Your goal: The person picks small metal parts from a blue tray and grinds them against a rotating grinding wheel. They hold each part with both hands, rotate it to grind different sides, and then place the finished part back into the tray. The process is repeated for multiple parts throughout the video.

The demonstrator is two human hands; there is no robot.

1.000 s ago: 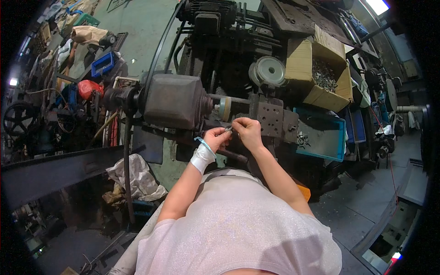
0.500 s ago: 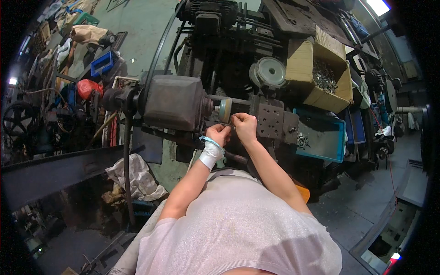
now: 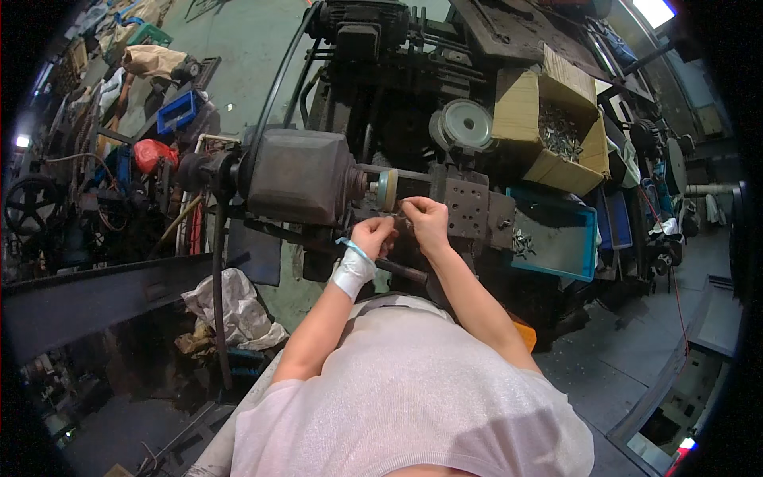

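Note:
My left hand (image 3: 373, 238) is closed, its fingertips pinched together just below the grinding wheel (image 3: 387, 191), a pale disc with a teal band. A white wrap (image 3: 353, 275) covers that wrist. Beside the wheel, my right hand (image 3: 429, 221) is also closed in a pinch, thumb and forefinger toward the wheel's lower right. Whatever small piece either hand pinches is too small to name. The wheel sits on the spindle of a dark, boxy machine housing (image 3: 298, 176). To the right of my right hand is a dark metal block with round holes (image 3: 467, 208).
A cardboard box (image 3: 517, 119) of small metal pieces stands at the far right of the machine. Below it lies a teal tray (image 3: 590, 246) with more pieces at its left end. A round metal disc (image 3: 467, 125) rises behind the block. A white sack (image 3: 234, 306) lies at left.
My left hand has drawn slightly left and down, away from my right hand. The right hand stays near the wheel's lower right, still pinched.

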